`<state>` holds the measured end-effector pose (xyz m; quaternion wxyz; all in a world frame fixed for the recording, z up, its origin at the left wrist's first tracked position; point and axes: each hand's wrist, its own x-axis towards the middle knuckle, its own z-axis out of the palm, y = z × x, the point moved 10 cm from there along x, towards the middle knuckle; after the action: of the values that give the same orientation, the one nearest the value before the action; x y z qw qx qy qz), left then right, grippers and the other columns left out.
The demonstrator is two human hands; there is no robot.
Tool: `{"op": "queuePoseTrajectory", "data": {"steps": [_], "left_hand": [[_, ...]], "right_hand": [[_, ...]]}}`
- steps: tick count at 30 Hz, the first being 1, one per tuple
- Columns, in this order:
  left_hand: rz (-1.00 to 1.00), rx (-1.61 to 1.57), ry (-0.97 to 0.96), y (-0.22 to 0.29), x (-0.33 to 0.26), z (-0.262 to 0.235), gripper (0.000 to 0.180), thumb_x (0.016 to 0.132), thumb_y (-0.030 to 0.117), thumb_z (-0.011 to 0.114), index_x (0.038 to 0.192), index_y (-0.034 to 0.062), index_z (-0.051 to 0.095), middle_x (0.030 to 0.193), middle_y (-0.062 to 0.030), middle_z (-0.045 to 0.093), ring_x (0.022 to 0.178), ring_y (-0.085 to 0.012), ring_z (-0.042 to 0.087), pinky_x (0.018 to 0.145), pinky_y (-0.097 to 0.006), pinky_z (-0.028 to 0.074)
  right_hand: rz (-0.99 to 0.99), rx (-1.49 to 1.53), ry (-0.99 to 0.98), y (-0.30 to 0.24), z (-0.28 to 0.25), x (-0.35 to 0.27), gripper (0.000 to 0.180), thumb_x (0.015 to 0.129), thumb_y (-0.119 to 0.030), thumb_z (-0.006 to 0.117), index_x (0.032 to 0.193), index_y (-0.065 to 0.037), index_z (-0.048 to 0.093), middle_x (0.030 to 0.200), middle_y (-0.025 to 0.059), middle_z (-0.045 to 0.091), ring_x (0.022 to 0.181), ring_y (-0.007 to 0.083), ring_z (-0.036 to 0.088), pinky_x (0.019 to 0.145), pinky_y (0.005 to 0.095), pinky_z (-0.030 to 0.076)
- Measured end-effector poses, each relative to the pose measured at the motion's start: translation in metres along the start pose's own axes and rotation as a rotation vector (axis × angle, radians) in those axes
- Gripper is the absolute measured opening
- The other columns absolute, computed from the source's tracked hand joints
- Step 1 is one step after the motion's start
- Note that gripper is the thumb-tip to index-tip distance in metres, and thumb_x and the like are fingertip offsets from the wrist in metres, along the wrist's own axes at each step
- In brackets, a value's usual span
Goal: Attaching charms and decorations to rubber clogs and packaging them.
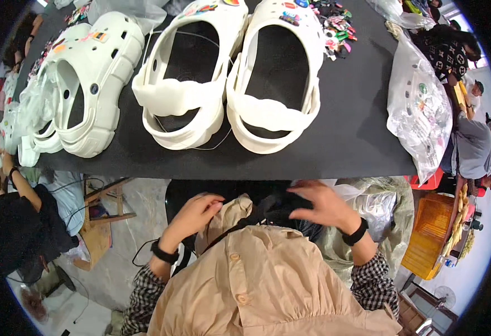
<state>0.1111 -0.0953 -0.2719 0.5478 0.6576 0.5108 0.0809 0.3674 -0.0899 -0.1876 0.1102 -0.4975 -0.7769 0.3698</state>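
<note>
Below the near edge of the dark table, my left hand (195, 218) is at the side of the tan garment (265, 257). Its fingers are extended and slightly bent, the tips by a bunched fold of the cloth, and it is not gripping anything visible. My right hand (326, 208) is over the dark area at my lap, with thumb and fingers spread and nothing between them. On the table in front of me stands a pair of white clogs, a left one (170, 98) and a right one (265, 116), with colourful charms on their toes. A thin clear string loops around them.
More white clogs (97, 92) stand at the left of the table (357, 140). Small colourful charms (338, 28) are heaped behind. A plastic bag with clogs (419, 103) lies at the right edge. Below are a large clear sack (394, 224) and a yellow crate (427, 235). Other people work on both sides.
</note>
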Motion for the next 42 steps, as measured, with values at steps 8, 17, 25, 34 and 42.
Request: {"op": "queuePoseTrajectory", "data": {"steps": [8,17,25,34,42], "left_hand": [[-0.134,-0.121,-0.150,-0.015,0.039,0.051,0.049,0.100,0.042,0.051,0.112,-0.0019,0.069,0.107,-0.0222,0.070,0.100,-0.0363,0.067,0.087,-0.040,0.050],[-0.045,-0.008,-0.162,0.005,0.066,0.063,0.033,0.095,0.022,0.052,0.117,-0.0015,0.060,0.112,-0.0198,0.067,0.099,-0.0314,0.064,0.090,-0.039,0.049],[-0.152,-0.285,-0.091,-0.022,0.068,0.033,0.039,0.101,0.023,0.053,0.135,0.0031,0.053,0.133,-0.0125,0.058,0.121,-0.0247,0.054,0.104,-0.034,0.040],[-0.405,-0.568,-0.185,-0.077,0.002,0.033,0.042,0.100,0.028,0.056,0.135,0.0052,0.049,0.118,-0.0076,0.063,0.102,-0.0150,0.059,0.088,-0.028,0.046],[-0.328,-0.657,-0.059,-0.105,-0.046,-0.007,0.043,0.097,0.008,0.058,0.138,0.0039,0.045,0.107,-0.0073,0.067,0.094,-0.0123,0.060,0.083,-0.028,0.049]], "right_hand": [[-0.230,-0.415,-0.135,-0.021,0.066,0.007,0.018,0.078,-0.023,0.068,0.078,-0.006,0.065,0.086,0.0091,0.061,0.090,0.0287,0.064,0.081,0.0430,0.052],[-0.171,-0.496,0.158,-0.044,0.013,-0.005,0.017,0.078,-0.026,0.069,0.079,-0.010,0.064,0.086,0.0042,0.057,0.089,0.0225,0.060,0.080,0.0362,0.049],[-0.148,-0.376,0.126,-0.045,0.003,-0.018,0.015,0.077,-0.021,0.069,0.080,-0.007,0.064,0.085,0.0070,0.056,0.085,0.0247,0.060,0.076,0.0391,0.049],[-0.056,-0.134,-0.035,-0.014,0.034,-0.028,0.022,0.077,-0.021,0.069,0.084,-0.001,0.063,0.089,0.0134,0.061,0.085,0.0346,0.064,0.073,0.0455,0.052],[0.000,-0.066,0.140,-0.013,0.028,0.001,0.018,0.078,-0.017,0.066,0.082,0.000,0.061,0.090,0.0153,0.061,0.081,0.0368,0.063,0.070,0.0466,0.053]]}}
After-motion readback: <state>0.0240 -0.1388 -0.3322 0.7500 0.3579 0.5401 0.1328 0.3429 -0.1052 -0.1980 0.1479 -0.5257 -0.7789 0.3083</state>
